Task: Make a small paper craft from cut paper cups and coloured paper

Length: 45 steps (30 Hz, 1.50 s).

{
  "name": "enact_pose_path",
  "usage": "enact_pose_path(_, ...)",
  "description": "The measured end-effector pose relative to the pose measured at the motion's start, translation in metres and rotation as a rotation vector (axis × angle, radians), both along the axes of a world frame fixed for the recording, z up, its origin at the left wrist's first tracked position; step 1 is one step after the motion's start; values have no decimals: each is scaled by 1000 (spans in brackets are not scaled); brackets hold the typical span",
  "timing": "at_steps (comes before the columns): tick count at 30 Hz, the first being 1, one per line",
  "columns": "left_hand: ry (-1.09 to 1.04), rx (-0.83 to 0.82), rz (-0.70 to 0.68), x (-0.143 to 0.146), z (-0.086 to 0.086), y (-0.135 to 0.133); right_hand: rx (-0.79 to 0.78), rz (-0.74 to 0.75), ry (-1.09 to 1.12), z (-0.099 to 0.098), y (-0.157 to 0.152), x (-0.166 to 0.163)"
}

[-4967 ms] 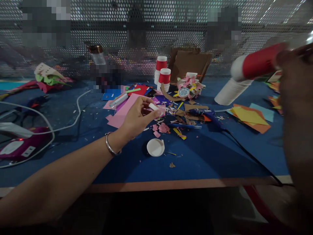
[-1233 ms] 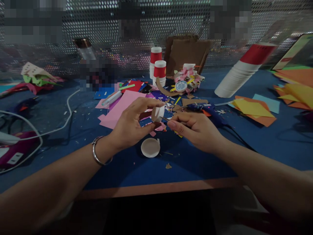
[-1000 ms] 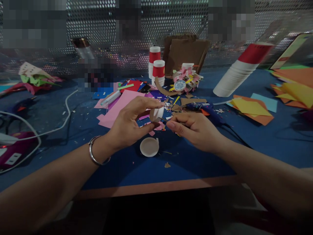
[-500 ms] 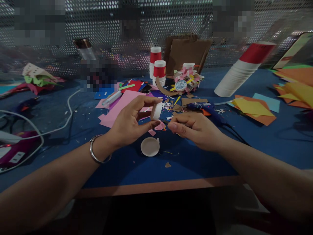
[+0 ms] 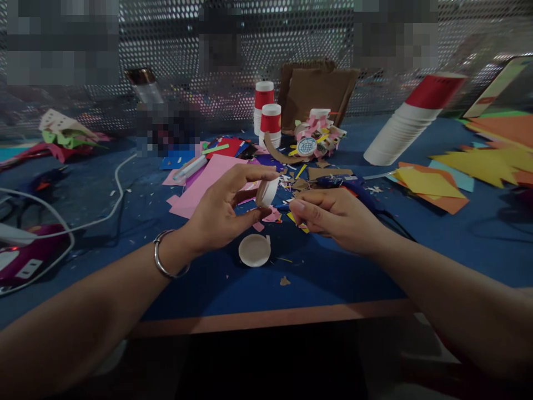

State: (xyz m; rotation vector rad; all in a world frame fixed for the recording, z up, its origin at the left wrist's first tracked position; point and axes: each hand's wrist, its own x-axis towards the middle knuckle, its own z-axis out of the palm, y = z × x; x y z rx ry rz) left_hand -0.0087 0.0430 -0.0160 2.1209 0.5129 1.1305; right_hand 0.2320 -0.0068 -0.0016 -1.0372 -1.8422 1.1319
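Observation:
Between the thumb and fingers of my left hand [image 5: 219, 208] a small round cardboard piece with a white rim [image 5: 270, 192] is held on edge, above the table. To its right, my right hand [image 5: 339, 218] is closed in a pinch, thumb against the forefinger. Whatever lies in that pinch is too small or hidden to make out. A second shallow cardboard disc [image 5: 254, 250], with a white tab at its upper right edge, lies flat on the table below the hands. Just behind my right hand rests a blue glue gun [image 5: 339, 181].
Paper scraps and pink paper [image 5: 216, 172] spread behind my hands. Stacked red and white paper cups [image 5: 271, 125] stand farther back, beside a decorated cup [image 5: 318, 136]. A leaning cup stack [image 5: 410, 122] and coloured sheets [image 5: 431, 186] are right. A white cord [image 5: 119, 183] runs left.
The rimmed cardboard piece has tilted slightly in my left hand and shifted a little rightward. My right hand has moved slightly right, away from it. The other disc stays on the table.

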Motion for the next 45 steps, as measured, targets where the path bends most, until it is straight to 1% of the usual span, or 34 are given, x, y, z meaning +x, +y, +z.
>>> enact_pose_path(10,45,120,-19,-1,1,1,-28,12,20,3,0,-3)
enact_pose_path(13,68,157,6,-2,4,1,-16,21,15,3,-1,-3)
enact_pose_path(16,113,248,42,-3,8,-2,-6,22,-3,3,-2,-2)
enact_pose_path(19,142,348,73,-5,13,-4,37,31,-36,4,-2,-2)
enact_pose_path(21,140,367,93,-5,15,-5,61,29,-43,4,-2,-2)
enact_pose_path(23,123,272,112,-5,15,-5,64,14,-28,3,-2,-2)
enact_pose_path(26,141,-24,103,-4,13,-4,92,-52,-16,3,-2,-2)
enact_pose_path(28,186,-179,79,-1,13,-5,147,-112,-27,3,-3,-2)
enact_pose_path(30,229,-273,72,2,15,-9,187,-148,-34,3,-3,-3)
enact_pose_path(34,311,-494,25,10,21,-21,183,-142,-43,1,-2,-5)
enact_pose_path(38,374,-620,40,15,29,-30,177,-94,-77,-2,1,-7)
enact_pose_path(42,402,-689,-30,15,34,-31,120,-18,-83,-3,1,-8)
enact_pose_path(45,432,-731,-64,15,34,-31,58,9,-81,-2,1,-8)
